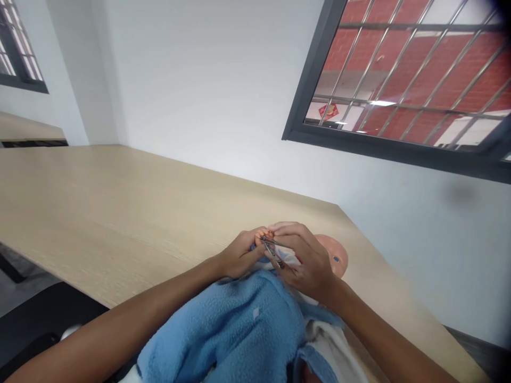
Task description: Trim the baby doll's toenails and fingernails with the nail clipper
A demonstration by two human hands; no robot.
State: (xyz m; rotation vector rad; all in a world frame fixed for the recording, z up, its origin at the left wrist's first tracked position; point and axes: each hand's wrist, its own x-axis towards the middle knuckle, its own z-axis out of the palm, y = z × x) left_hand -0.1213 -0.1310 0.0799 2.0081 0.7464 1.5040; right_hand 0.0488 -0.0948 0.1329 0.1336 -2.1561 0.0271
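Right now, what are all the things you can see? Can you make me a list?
table: one, light wood, under the doll
doll: one, pink head, lying on the table
fleecy suit: one, blue, on the doll
nail clippers: one, silver, between the hands
wall: one, white, behind the table
windows: two, dark frames, in the wall
left hand: one, beside the clippers
right hand: one, fingers on the clippers

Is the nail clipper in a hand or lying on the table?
Held: the right hand grips the nail clipper above the table, close to the baby doll's hand that the left hand holds.
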